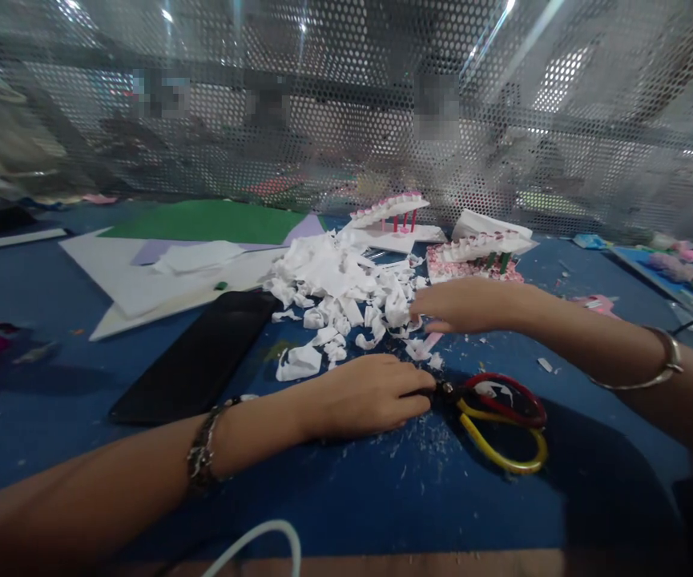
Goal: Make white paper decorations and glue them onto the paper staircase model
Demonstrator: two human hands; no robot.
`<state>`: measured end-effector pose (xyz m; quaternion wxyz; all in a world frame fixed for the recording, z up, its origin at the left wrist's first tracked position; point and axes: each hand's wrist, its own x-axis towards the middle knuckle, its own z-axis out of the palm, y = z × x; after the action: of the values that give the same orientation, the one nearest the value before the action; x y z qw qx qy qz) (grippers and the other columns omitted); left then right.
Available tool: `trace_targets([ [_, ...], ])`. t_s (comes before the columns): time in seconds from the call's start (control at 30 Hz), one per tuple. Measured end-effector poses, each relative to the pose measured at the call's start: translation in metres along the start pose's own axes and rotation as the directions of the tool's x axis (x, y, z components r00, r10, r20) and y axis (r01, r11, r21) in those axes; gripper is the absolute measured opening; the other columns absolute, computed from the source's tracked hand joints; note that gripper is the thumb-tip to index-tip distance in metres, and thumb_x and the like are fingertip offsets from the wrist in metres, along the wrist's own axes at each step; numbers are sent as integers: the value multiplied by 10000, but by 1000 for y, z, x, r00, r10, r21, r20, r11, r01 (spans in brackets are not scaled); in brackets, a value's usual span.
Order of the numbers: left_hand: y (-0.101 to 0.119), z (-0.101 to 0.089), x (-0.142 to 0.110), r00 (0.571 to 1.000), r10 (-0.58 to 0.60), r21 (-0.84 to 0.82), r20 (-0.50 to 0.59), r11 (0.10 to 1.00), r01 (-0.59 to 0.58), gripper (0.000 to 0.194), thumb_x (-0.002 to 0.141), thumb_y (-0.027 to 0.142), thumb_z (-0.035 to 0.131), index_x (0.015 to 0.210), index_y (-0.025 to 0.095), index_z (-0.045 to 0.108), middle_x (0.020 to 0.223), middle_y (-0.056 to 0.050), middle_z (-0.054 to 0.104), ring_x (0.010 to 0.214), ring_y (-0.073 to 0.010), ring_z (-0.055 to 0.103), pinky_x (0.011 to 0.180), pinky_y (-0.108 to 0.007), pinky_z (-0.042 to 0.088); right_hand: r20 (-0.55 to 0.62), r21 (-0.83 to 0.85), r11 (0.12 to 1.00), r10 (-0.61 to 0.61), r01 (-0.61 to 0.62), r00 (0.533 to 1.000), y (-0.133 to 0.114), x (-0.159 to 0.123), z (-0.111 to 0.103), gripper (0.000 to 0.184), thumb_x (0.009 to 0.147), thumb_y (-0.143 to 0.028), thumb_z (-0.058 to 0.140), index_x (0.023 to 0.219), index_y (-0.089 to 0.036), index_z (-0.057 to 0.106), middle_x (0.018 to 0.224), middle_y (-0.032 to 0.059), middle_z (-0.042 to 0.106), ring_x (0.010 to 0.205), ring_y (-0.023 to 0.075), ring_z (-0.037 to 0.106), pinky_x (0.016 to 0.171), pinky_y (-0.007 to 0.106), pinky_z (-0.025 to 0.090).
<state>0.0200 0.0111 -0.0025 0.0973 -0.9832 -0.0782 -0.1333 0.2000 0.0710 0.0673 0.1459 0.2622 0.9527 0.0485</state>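
Note:
My left hand [376, 394] lies low over the table with its fingers closed on the dark blade end of a pair of scissors [502, 465]. One scissor loop is red and the other yellow; both point to the right. Torn white paper scraps [334, 272] form a loose pile in the middle. At the pile's right edge is my right hand [457, 304], palm down, fingers reaching left over the scraps and thumb apart. Its fingertips are partly hidden, and I see nothing held in it. A pink strip [427, 344] lies just below it.
A black phone-like slab [195, 361] lies left of the pile. Behind it are green [207, 220] and white sheets [123, 272]. Two small paper models [391, 212] stand at the back, before a perforated metal screen [346, 104]. A white cable [262, 529] curves at the front.

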Motion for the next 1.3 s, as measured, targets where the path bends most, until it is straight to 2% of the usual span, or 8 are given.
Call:
trace_targets([
  [0.13,0,-1,0,1000,-9,-4,30,1000,9,181,850,196,444,962,166,582,1084,-33,630,824,-171,584,658,-279,413,-263,1,997,-68,71,962,7,38,6,339,860,-210,450,1196,-172,472,1153,104,533,976,193,535,711,286,421],
  [0.3,0,-3,-1,998,-16,5,66,1000,16,199,868,196,421,980,167,583,1098,-22,623,832,-164,576,675,-272,406,-214,-32,999,10,-17,977,23,66,27,375,856,-112,400,1218,-183,467,1083,118,579,950,215,532,631,270,373],
  [0.67,-2,2,0,999,-25,-80,46,996,29,177,861,199,436,970,162,570,1071,-37,617,820,-164,568,647,-270,413,-248,105,986,153,-131,956,61,29,5,129,819,-225,470,843,-128,552,768,66,597,637,115,447,593,248,282],
  [0.8,-3,2,-1,999,-26,-84,36,996,29,178,855,189,435,980,162,559,1077,-48,616,827,-174,572,651,-282,425,-236,161,980,150,-113,960,66,25,-3,241,852,-263,421,656,-144,497,613,2,487,567,84,366,572,233,248],
  [1.0,-4,-2,-3,992,-117,-329,-54,940,93,177,834,140,437,980,171,532,1019,-68,604,886,-170,569,736,-285,464,-261,298,949,186,-104,947,60,17,-4,147,809,-263,491,724,-144,508,633,-19,479,582,72,376,560,215,256],
  [1.07,-6,-2,-3,913,-375,-478,-158,839,262,188,824,168,469,1009,184,494,980,-61,575,855,-150,561,739,-274,466,-278,435,897,214,-76,936,53,12,-2,171,783,-309,533,751,-142,516,627,-24,477,568,69,374,545,212,265],
  [1.2,-13,5,-5,544,-809,-717,-223,514,470,488,741,293,626,1144,185,373,1070,-82,487,809,-136,551,693,-265,467,-257,620,785,183,16,949,29,6,5,220,768,-359,558,783,-145,513,583,-41,455,530,65,378,521,209,275],
  [1.3,-20,11,-5,473,-871,-885,-130,318,341,628,721,326,653,1226,204,301,1184,-103,430,843,-131,558,682,-241,477,-319,620,782,184,58,930,7,5,11,202,735,-295,600,829,-151,494,600,-48,443,542,67,382,536,209,288],
])
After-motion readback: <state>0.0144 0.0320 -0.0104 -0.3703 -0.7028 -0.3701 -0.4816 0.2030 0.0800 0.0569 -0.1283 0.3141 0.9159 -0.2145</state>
